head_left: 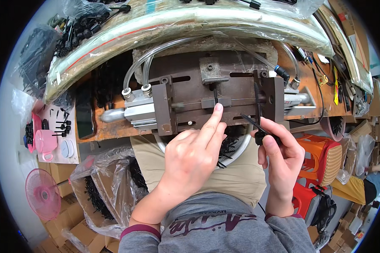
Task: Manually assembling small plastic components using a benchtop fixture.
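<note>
Just beyond the left hand (190,158), a small black pin (215,96) stands upright in the rusty metal press fixture (217,90) on the table (109,128), and the outstretched index fingertip (218,108) touches the fixture's bar directly under it, the other fingers loosely curled and gripping nothing. So one piece looks seated in the jig, while the next is not yet loaded: the right hand (280,156), off to the side of the left and nearer the body, has its thumb and fingers pinched together on a black knob-headed rod (257,128), whose thin shaft slants up and away toward the fixture's right block. Below both hands a round basin (234,147) rests on the person's lap with many more black parts in it, which suggests plenty of work remains. Farther left of the left hand, a few finished-looking black pins (62,124) lie near a pink cup (45,142), and a clear bag of parts (109,185) sits lower down.
</note>
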### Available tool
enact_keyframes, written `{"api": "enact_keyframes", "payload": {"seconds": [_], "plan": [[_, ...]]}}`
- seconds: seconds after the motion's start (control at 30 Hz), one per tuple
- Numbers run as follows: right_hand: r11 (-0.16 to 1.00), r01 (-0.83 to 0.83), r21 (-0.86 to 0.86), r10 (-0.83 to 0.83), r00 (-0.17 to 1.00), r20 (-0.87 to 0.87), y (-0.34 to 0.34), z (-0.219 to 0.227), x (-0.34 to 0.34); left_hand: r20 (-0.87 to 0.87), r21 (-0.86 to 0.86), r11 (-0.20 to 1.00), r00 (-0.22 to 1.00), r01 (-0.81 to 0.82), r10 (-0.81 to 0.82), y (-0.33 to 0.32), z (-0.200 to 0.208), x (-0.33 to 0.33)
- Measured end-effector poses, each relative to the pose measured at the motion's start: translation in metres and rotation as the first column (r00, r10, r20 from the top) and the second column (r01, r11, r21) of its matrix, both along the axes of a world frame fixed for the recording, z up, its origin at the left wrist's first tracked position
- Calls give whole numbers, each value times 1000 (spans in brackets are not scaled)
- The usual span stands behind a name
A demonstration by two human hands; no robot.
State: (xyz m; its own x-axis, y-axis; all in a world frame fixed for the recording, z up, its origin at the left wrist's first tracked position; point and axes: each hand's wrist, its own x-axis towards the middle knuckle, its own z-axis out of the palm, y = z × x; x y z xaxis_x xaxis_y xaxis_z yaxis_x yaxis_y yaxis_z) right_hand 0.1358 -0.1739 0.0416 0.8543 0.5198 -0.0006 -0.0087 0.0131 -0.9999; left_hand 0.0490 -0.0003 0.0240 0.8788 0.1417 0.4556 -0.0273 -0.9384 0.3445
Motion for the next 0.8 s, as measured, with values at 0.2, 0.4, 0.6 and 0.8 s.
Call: {"api": "enact_keyframes", "payload": {"seconds": [0.2, 0.4, 0.6, 0.8], "plan": [[999, -34, 26, 35, 997, -66, 1, -3, -2, 50, -78, 997, 998, 28, -24, 1, 2, -1], [997, -65, 46, 67, 997, -47, 12, -5, -18, 305, -277, 934, 942, 227, -138, -10, 1, -6], [988, -22, 153, 30, 998, -46, 15, -22, -12, 280, -337, 921, 955, 193, -98, -9, 2, -14], [974, 18, 226, -10, 999, -33, 18, -25, -10, 145, -147, 984, 986, 99, -77, -1, -5, -13]]}}
